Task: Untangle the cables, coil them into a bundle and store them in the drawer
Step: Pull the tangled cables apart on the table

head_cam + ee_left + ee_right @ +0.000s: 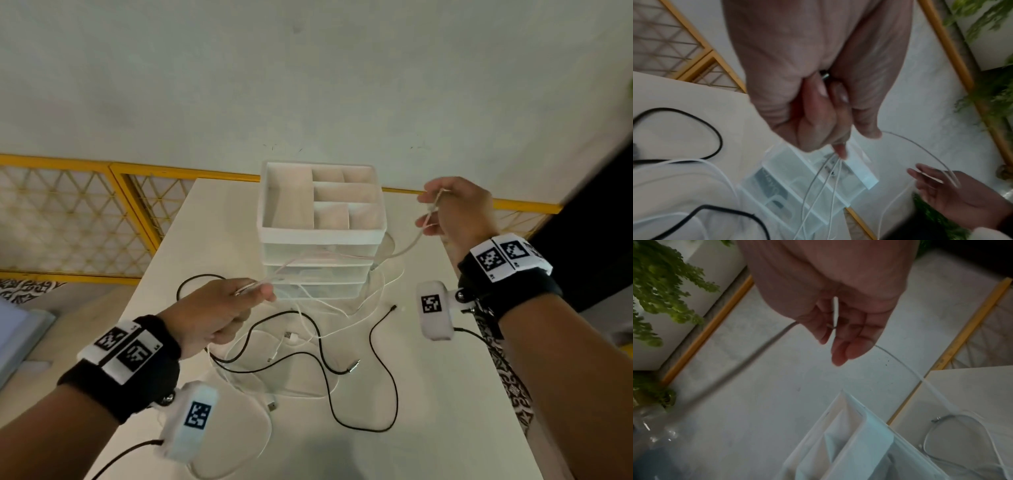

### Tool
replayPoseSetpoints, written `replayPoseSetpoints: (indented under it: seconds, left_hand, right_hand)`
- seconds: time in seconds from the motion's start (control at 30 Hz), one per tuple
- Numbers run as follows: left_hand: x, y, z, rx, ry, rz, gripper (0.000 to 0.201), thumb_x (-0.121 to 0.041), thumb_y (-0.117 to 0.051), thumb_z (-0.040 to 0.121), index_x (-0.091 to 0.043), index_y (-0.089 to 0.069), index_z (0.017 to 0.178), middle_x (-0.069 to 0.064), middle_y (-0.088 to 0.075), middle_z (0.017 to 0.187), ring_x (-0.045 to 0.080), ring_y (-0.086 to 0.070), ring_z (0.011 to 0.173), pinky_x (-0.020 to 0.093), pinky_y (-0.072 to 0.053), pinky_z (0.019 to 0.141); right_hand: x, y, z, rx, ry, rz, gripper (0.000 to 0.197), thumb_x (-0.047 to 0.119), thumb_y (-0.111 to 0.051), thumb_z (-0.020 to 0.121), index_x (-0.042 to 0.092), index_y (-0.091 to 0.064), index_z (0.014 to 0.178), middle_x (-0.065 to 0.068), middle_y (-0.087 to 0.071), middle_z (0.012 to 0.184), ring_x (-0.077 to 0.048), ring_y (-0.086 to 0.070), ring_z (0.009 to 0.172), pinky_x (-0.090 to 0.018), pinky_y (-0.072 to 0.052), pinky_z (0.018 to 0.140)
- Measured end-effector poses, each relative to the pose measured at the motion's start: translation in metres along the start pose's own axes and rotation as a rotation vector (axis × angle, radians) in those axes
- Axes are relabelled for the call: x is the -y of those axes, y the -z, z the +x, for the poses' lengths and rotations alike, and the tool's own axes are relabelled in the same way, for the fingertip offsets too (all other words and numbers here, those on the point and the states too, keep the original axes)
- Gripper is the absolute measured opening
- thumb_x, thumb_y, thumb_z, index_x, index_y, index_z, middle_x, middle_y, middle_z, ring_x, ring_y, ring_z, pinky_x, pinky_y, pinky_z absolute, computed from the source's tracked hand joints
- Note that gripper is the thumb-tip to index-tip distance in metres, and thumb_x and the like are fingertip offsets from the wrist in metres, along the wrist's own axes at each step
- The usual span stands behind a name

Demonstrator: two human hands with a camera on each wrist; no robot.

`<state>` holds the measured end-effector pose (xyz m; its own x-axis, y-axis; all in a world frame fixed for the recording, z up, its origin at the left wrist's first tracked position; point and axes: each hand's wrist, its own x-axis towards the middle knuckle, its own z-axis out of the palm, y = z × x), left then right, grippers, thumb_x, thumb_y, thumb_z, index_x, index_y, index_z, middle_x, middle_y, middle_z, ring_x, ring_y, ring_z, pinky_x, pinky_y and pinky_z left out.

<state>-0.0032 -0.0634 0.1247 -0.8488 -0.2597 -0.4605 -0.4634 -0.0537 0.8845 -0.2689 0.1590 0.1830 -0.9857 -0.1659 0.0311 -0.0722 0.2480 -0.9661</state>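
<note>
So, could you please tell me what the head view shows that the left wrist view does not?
Only the head view shows the organizer's divided top tray, the black cable's plug ends on the table, and both wristbands. Only the left wrist view shows green plants and the left hand's curled fingers pinching white cable strands from beneath. Both show the right hand holding that cable and the clear drawers.

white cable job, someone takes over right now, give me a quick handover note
Left hand pinches several strands of the white cable; right hand holds its other stretch raised beside the drawer unit.
Black cables and more white ones lie loose and crossed on the table.
Done: one white cable lifted, partly gathered.
Left: finish untangling, coil everything, open a drawer, store.
</note>
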Motion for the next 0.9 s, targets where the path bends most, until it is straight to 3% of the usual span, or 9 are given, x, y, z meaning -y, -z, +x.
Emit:
replayPoseSetpoints:
  seconds: [0.1,0.2,0.33,0.4,0.47,0.53,0.63,0.77,0.9]
  left_hand:
    - [-0.014,-0.010,-0.001,-0.033,-0.117,-0.077,0.038,-0.044,-0.055,0.092,-0.007,-0.052,0.081,-0.002,-0.023,0.058,0.011,-0.013,0.042,0.021,-0.010,0.040]
    - [-0.023,-0.018,-0.002,-0.062,-0.151,-0.058,0.035,-0.039,-0.053,0.097,-0.009,-0.051,0.079,-0.002,-0.032,0.056,0.009,-0.022,0.037,0.016,-0.014,0.036]
    - [-0.028,-0.025,-0.003,-0.117,-0.178,0.023,0.034,-0.037,-0.054,0.098,-0.009,-0.053,0.078,-0.003,-0.031,0.057,0.009,-0.021,0.042,0.016,-0.015,0.037]
    - [-0.033,-0.031,-0.003,-0.118,-0.190,0.079,0.038,-0.040,-0.052,0.098,-0.010,-0.051,0.075,-0.007,-0.032,0.052,0.008,-0.022,0.041,0.016,-0.019,0.036]
    - [-0.038,-0.040,0.001,-0.087,-0.204,0.166,0.044,-0.045,-0.046,0.099,-0.011,-0.051,0.071,-0.010,-0.034,0.050,0.008,-0.024,0.040,0.016,-0.022,0.037]
    - [-0.045,-0.049,0.004,-0.043,-0.257,0.277,0.045,-0.042,-0.042,0.102,-0.014,-0.052,0.068,-0.011,-0.037,0.049,0.008,-0.028,0.042,0.018,-0.027,0.042]
    - [-0.056,-0.055,0.000,-0.042,-0.399,0.414,0.044,-0.037,-0.045,0.102,-0.017,-0.055,0.064,-0.012,-0.042,0.051,0.008,-0.034,0.047,0.018,-0.032,0.050]
    - [-0.072,-0.040,-0.015,-0.055,-0.482,0.270,0.044,-0.042,-0.048,0.096,-0.007,-0.067,0.077,-0.007,-0.033,0.055,0.008,-0.026,0.047,0.014,-0.027,0.045]
    - [-0.051,-0.019,-0.012,0.066,-0.325,0.518,0.035,-0.043,-0.050,0.097,-0.022,-0.077,0.086,-0.010,-0.037,0.054,0.005,-0.031,0.046,0.011,-0.030,0.046]
  right_hand:
    - [-0.003,-0.007,0.010,0.178,0.065,-0.038,0.037,-0.004,-0.040,0.085,0.021,-0.068,0.084,-0.004,-0.063,0.091,-0.026,-0.068,0.056,-0.033,-0.049,0.056]
    - [-0.030,-0.006,0.018,0.417,-0.133,-0.222,0.038,-0.003,-0.039,0.093,0.023,-0.066,0.101,-0.009,-0.060,0.110,-0.024,-0.066,0.064,-0.032,-0.048,0.058]
    - [-0.054,0.003,0.010,0.543,-0.082,-0.853,0.052,0.011,-0.055,0.085,0.036,-0.059,0.130,0.002,-0.062,0.088,-0.018,-0.062,0.076,-0.029,-0.051,0.069]
    - [-0.040,-0.004,-0.014,0.629,0.050,-0.668,0.057,0.015,-0.074,0.082,0.033,-0.057,0.134,0.002,-0.063,0.078,-0.011,-0.058,0.065,-0.022,-0.046,0.065]
    - [-0.013,-0.020,-0.052,0.888,0.096,-0.367,0.065,0.019,-0.082,0.080,0.038,-0.053,0.135,0.000,-0.060,0.067,-0.005,-0.047,0.048,-0.016,-0.041,0.050]
    - [-0.003,-0.041,-0.080,1.018,0.211,-0.341,0.047,0.022,-0.081,0.082,0.037,-0.060,0.122,0.009,-0.058,0.059,-0.003,-0.045,0.044,-0.014,-0.040,0.048]
    - [-0.025,-0.058,-0.080,0.914,0.293,-0.543,0.010,0.031,-0.074,0.087,0.021,-0.072,0.089,0.007,-0.069,0.065,-0.007,-0.060,0.054,-0.029,-0.053,0.063]
    - [-0.083,-0.030,-0.043,0.897,-0.144,-0.751,0.023,0.026,-0.068,0.093,0.015,-0.063,0.074,0.003,-0.066,0.056,-0.011,-0.057,0.044,-0.028,-0.050,0.054]
    - [-0.126,0.005,-0.004,0.545,-0.414,-0.678,0.015,0.010,-0.073,0.087,0.004,-0.066,0.075,-0.009,-0.066,0.061,-0.018,-0.054,0.048,-0.026,-0.043,0.047]
